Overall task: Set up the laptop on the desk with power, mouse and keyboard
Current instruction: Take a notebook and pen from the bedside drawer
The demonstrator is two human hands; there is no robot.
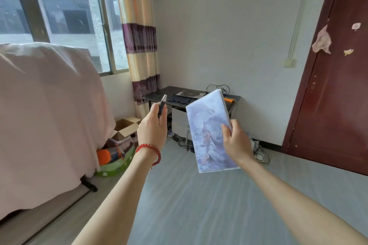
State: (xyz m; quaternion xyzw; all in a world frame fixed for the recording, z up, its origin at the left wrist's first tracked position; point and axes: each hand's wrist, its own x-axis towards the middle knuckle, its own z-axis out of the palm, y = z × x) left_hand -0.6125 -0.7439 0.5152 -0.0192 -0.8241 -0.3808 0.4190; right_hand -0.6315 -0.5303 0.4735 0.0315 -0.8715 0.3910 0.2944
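Observation:
A small black desk (159, 93) stands against the far wall by the curtain. On it lie a black keyboard (180, 99), a dark flat pad or laptop (188, 92), tangled cables (218, 87) and an orange item (229, 100). My left hand (153, 125), with a red bead bracelet at the wrist, grips a dark pen (162, 105) pointing up. My right hand (236, 141) holds a pale blue illustrated book (208, 131) by its right edge. Both hands are raised well short of the desk. The book hides the desk's middle right.
A bed under a pink cover (45, 117) fills the left. A cardboard box (125, 127) and a green basket (117, 163) sit at its foot. A white unit (179, 123) and floor cables (258, 151) lie under the desk. A dark red door (334, 85) is right.

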